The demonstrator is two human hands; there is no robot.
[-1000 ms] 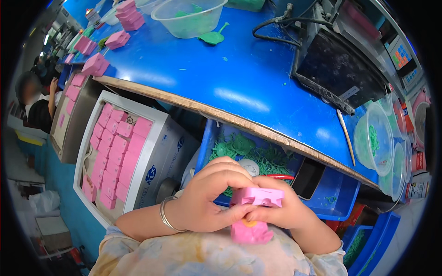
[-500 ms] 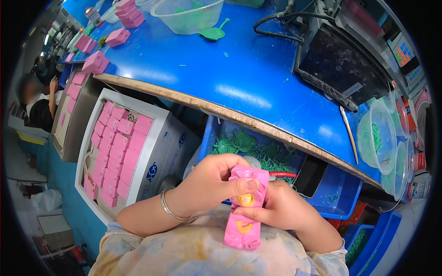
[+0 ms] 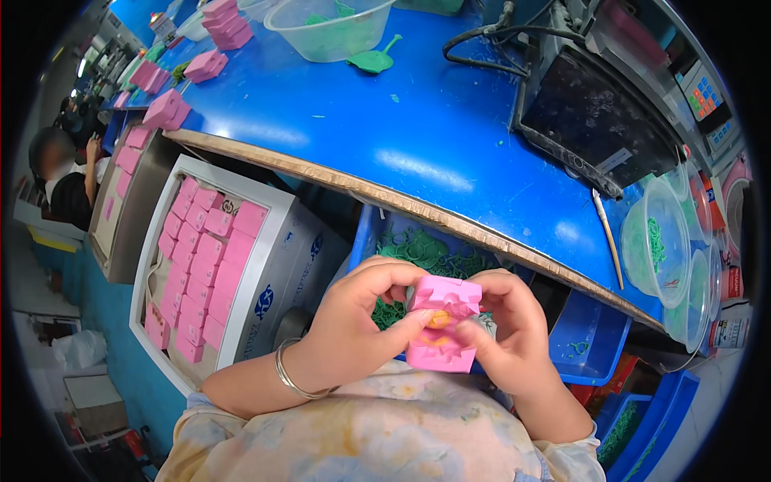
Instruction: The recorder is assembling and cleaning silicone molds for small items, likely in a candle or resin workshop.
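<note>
A pink rubber mould [image 3: 444, 356] is in front of my body, its two halves folded partway toward each other with notched edges facing. Yellow material [image 3: 438, 320] shows in the hollow between the halves. My left hand [image 3: 361, 313] is closed on its left side, the thumb reaching into the gap and the fingers behind the upper half. My right hand [image 3: 516, 329] grips the right side, its thumb at the gap and its fingers curled around the upper half. Some of the right hand's fingers are hidden behind the mould.
A blue crate [image 3: 590, 325] with green pieces lies under the blue table [image 3: 353, 128]. To the left, a white-framed case [image 3: 281, 217] holds several pink blocks [image 3: 193, 281]. Clear bowls [image 3: 654, 241], a thin stick [image 3: 608, 237] and a dark machine [image 3: 598, 112] are at the right.
The mould was stretched out upright, both yellow-marked faces toward me. It has moved up and away from my body and its halves have folded closer. Both hands have shifted with it.
</note>
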